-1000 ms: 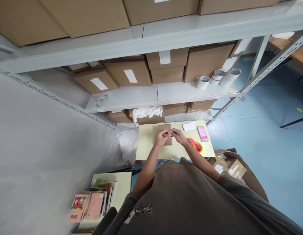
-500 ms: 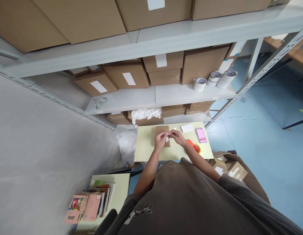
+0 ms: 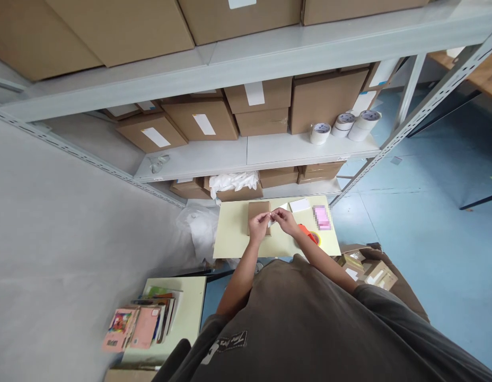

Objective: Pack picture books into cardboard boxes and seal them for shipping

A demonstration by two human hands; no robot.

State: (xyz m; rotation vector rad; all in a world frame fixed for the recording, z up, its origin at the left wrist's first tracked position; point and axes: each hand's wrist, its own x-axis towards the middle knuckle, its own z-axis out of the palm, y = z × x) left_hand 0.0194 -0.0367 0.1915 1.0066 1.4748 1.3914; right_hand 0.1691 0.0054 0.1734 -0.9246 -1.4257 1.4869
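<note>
My left hand (image 3: 257,225) and my right hand (image 3: 284,222) meet above the pale yellow table (image 3: 234,239), their fingertips pinching a small white paper strip (image 3: 280,209). Under my left hand lies a flat brown cardboard packet (image 3: 257,211), partly hidden by that hand. Right of my right hand sits an orange tape dispenser (image 3: 305,232) with a yellow tape roll (image 3: 315,239). Farther along the table are a white card (image 3: 299,205) and a blurred pink item (image 3: 321,217).
Grey metal shelves of cardboard boxes rise beyond the table, with several tape rolls (image 3: 343,126) on one shelf. A white plastic bag (image 3: 200,231) stands left of the table. Books (image 3: 145,323) lie on a side table; an open cardboard box (image 3: 373,273) sits lower right.
The white strip shows more clearly between my fingertips, and my hands have drawn slightly closer together. The whole view has shifted a little, so everything sits slightly further left.
</note>
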